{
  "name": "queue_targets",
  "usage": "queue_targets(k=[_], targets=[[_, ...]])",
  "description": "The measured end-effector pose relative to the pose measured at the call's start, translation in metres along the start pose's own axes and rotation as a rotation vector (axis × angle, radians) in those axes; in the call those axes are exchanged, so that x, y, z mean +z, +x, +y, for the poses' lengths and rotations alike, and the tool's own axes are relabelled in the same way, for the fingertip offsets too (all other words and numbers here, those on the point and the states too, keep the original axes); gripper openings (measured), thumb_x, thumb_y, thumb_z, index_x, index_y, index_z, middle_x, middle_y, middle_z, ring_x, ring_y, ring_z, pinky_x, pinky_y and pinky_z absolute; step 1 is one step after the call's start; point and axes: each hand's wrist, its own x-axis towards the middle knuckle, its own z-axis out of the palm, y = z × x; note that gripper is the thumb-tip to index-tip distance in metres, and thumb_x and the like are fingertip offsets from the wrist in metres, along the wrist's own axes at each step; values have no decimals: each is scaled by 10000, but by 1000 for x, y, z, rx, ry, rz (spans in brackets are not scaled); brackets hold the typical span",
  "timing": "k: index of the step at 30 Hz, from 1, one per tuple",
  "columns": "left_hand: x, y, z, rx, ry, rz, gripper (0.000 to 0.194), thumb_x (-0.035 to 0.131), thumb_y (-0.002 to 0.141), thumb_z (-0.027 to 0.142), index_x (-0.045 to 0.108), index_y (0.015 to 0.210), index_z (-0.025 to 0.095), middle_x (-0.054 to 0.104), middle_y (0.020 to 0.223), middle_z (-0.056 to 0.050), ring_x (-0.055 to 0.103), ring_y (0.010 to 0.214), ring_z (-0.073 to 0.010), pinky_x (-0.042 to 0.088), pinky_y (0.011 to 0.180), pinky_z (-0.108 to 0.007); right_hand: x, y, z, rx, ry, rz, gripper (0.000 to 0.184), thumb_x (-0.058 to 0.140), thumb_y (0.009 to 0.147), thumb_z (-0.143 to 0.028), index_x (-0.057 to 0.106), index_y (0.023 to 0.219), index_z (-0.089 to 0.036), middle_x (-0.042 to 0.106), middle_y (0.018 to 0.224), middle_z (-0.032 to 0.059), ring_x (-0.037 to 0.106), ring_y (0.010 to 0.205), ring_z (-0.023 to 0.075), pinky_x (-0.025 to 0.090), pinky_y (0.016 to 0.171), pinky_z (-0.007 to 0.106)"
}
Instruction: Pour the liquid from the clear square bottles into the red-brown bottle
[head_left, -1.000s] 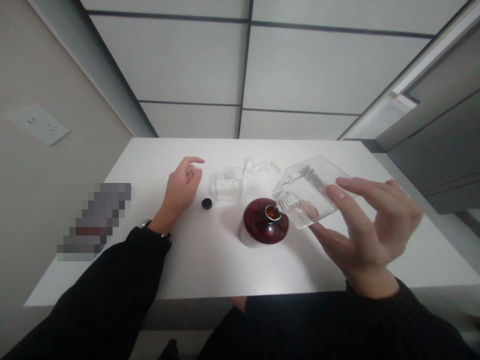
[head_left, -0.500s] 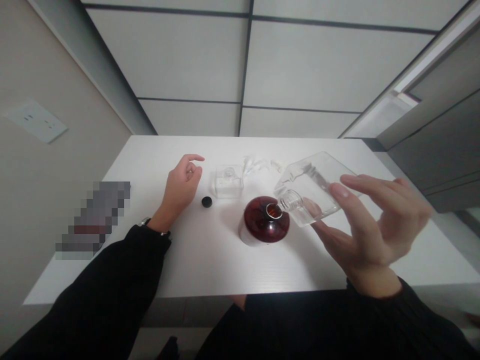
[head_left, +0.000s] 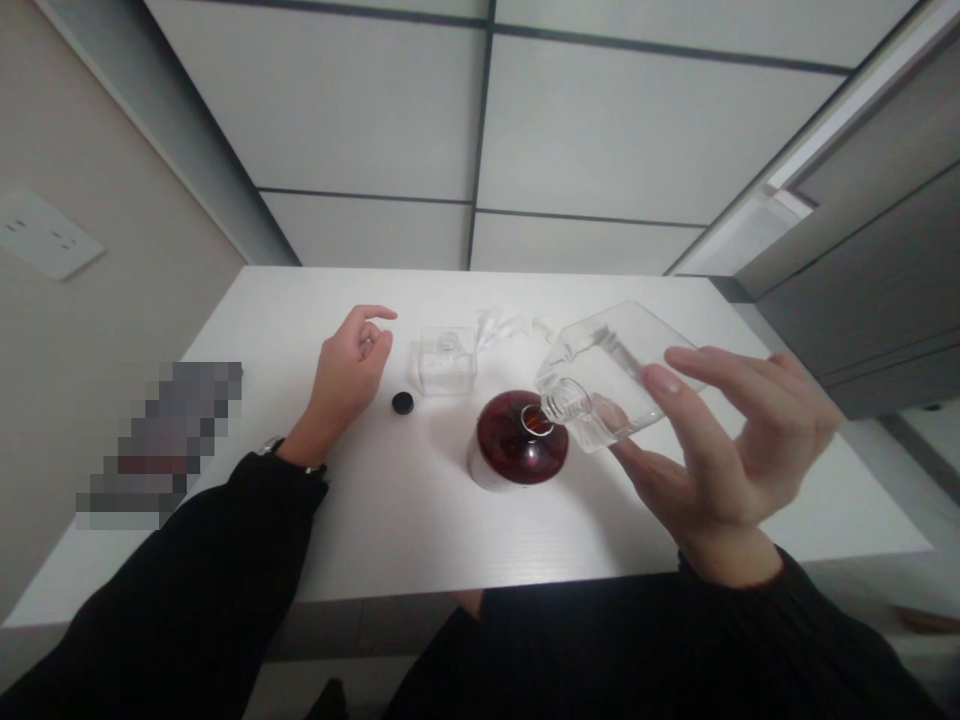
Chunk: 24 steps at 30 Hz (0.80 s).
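Note:
My right hand (head_left: 720, 440) grips a clear square bottle (head_left: 626, 365), tipped on its side with its neck pointing left. The bottle's uncapped mouth is at the opening of a dark red-brown round bottle (head_left: 517, 450), which stands upright on the table with a white label low on its side. Whether liquid runs between the two I cannot make out. My left hand (head_left: 351, 360) rests on the table to the left, holding nothing, its index finger stretched out and the others loosely curled. Near it lie a black cap (head_left: 403, 403) and a second clear square bottle (head_left: 448, 365), standing upright.
Crumpled clear plastic (head_left: 506, 325) lies behind the brown bottle. At the left of the white table (head_left: 397, 530) is a blurred-out dark flat object (head_left: 169, 430). A wall with a socket plate (head_left: 49, 235) rises on the left, and pale panels stand behind the table.
The whole view has shifted slightly, so everything appears a little further left. Both hands and the bottles keep about the same places relative to each other.

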Motion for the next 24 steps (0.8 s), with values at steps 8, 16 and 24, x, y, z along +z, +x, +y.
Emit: queue_targets(k=[8,16,24], targets=[[0,-1,0,6,-15,-3,229,554,915,192,668,1112,221,425,625,72,384,548,-131,293,580,-296,-1,2,-3,13,-2,1,709,758,958,-280,484,1610,-333,724,1205,73,707,1073,235,492,1098,442],[-1,-1,1,9,-19,-4,209,559,918,199,664,1097,230,432,626,71,385,548,-133,293,583,-300,-1,3,-4,30,-15,11,675,738,973,-291,495,1595,-380,731,1200,44,701,1068,219,512,1076,443],[1,-1,2,4,-26,-2,214,559,914,191,671,1092,230,415,609,72,375,538,-135,290,566,-302,1,3,-3,11,-32,55,701,811,903,-263,558,1550,-364,752,1181,36,723,1025,223,524,1065,441]])
